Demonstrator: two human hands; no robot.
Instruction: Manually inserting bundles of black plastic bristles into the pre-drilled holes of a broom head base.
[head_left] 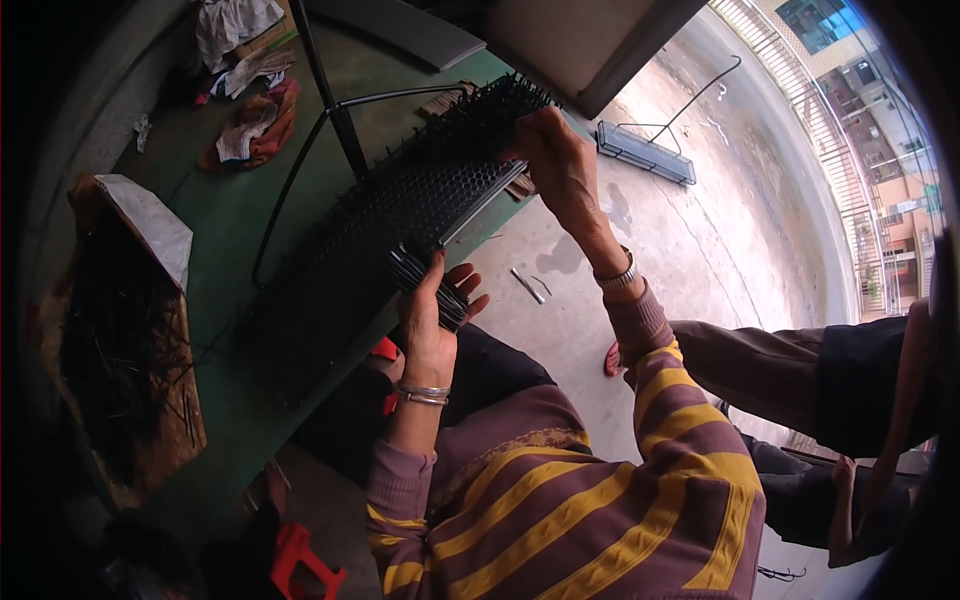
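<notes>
A long black tray [375,225] with a honeycomb of holes lies slantwise along the green table. Thin black pieces [465,125] stand densely in its far end, while the nearer holes look bare. In my left hand [428,325] is a bundle of thin black sticks [452,308], held beside the tray's near long edge with the thumb across it and the fingertips beyond. My right hand [562,165] is bent over the tray's far right end, next to the standing pieces. Its fingers are pinched together, and what they hold is hidden.
A box [185,390] of loose black sticks sits on the left of the green table [235,450]. Behind the tray rises a black metal stand [345,140], with crumpled cloths [255,125] farther back. Another person's legs [760,375] are at right. A wire rack [645,155] rests on the floor.
</notes>
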